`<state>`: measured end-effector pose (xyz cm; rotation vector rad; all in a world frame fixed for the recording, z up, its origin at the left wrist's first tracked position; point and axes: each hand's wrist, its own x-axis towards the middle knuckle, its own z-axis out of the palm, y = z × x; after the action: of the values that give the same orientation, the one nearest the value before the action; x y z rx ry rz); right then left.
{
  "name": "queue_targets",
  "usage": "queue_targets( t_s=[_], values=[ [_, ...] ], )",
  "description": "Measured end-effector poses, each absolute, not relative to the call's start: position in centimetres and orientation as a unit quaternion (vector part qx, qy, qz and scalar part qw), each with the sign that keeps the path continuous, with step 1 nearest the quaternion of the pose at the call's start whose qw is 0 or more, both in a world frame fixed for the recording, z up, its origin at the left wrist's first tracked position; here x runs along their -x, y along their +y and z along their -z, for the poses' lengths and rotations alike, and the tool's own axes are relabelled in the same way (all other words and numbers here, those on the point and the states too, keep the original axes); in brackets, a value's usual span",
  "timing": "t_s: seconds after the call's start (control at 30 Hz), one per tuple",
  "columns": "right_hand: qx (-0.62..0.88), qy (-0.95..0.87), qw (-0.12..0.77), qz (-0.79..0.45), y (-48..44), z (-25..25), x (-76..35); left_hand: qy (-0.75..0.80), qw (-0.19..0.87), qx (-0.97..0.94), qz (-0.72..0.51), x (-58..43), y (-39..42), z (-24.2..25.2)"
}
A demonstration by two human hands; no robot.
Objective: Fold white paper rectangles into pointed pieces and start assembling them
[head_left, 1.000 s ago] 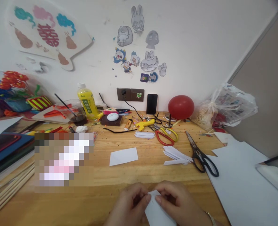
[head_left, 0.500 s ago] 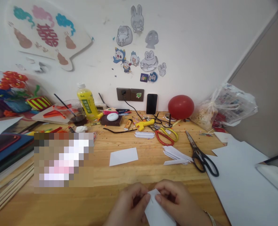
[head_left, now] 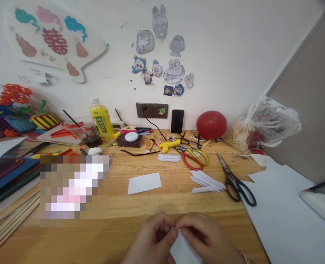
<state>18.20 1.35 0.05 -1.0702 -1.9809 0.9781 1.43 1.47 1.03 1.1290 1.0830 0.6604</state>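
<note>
At the bottom centre, my left hand (head_left: pixel 151 240) and my right hand (head_left: pixel 206 238) meet over a small piece of white paper (head_left: pixel 184 249) at the near edge of the wooden desk (head_left: pixel 118 220). Both hands pinch the paper's top corner, with fingers curled and thumbs touching it. Most of the paper is hidden under my hands. A flat white paper rectangle (head_left: pixel 145 182) lies on the desk just beyond my hands.
Black scissors (head_left: pixel 235 179) lie beside folded paper strips (head_left: pixel 206 182). Red and yellow scissors (head_left: pixel 194 157), a yellow glue gun (head_left: pixel 169 145), a red balloon (head_left: pixel 211 124), a yellow bottle (head_left: pixel 101 118) and a phone (head_left: pixel 177 121) sit further back. Large white sheets (head_left: pixel 283 209) cover the right side; wooden sticks (head_left: pixel 11 220) lie at left.
My fingers have closed further over the paper's top corner, so less of the paper shows. The hands stay in place.
</note>
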Motion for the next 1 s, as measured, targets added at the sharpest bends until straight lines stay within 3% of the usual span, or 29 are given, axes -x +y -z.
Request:
queue_targets(
  t_s=[0.27, 0.83, 1.0],
  values=[
    [0.352, -0.809, 0.374, -0.286, 1.6, 0.0, -18.4, 0.443, 0.708, -0.472, -0.283, -1.0, 1.5, -0.5],
    [0.476, -0.627, 0.364, -0.498, 1.4, 0.1, -17.6, 0.498, 0.644, -0.526, -0.247, -1.4, 1.3, -0.6],
    [0.483, -0.594, 0.358, -0.534, 1.3, -0.7, -17.4, 0.504, 0.582, -0.589, -0.245, -1.3, 1.0, -1.0]
  ],
)
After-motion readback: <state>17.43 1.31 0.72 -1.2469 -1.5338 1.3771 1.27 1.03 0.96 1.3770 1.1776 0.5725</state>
